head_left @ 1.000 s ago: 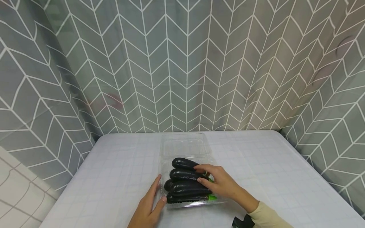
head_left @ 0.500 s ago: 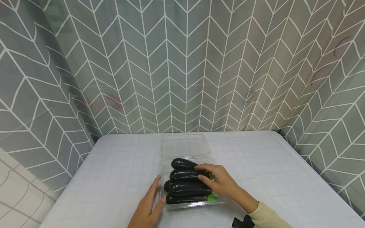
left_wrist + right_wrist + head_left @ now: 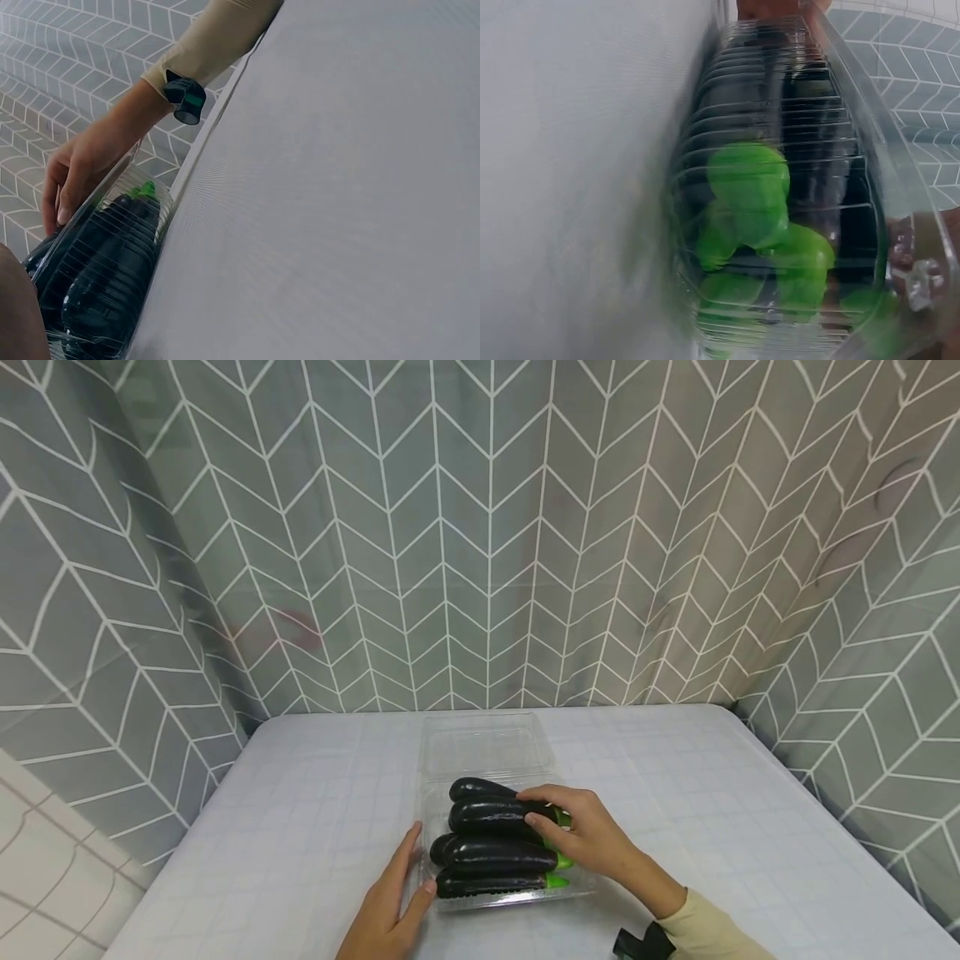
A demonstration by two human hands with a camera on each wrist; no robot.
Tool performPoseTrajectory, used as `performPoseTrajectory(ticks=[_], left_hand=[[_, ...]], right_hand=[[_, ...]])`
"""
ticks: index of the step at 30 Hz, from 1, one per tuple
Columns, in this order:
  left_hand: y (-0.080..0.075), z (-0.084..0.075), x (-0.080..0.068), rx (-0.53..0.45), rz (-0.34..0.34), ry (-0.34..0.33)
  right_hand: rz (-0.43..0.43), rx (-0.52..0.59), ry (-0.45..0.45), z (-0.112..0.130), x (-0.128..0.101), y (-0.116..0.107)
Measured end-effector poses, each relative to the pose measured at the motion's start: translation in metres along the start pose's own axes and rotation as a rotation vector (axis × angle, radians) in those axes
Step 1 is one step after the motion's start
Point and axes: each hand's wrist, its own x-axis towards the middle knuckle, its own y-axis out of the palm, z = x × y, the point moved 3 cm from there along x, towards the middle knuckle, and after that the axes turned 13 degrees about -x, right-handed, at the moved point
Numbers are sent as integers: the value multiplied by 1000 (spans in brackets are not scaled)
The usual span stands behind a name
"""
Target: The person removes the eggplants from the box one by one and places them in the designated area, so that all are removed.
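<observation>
No readable text, no legible labels, brands, numbers or signs, in any view

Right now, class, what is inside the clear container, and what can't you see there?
Dark eggplants with green ends lie inside the container. The right hand covers part of one, and upper eggplants partly cover others, so the total can't be told.

Head view looks forward and down; tilted wrist views share the container (image 3: 517, 900), the right seemingly closest.
</observation>
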Motion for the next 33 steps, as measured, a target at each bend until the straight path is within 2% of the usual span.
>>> performPoseTrajectory(ticks=[10, 20, 33], left_hand=[[0, -2, 0, -3, 30, -19], [-1, 1, 1, -26, 9, -40], [0, 1, 1, -21, 25, -18]], right_hand=[[-11, -28, -12, -5, 3, -9], [7, -38, 22, -19, 3, -18], [0, -72, 65, -38, 8, -32]])
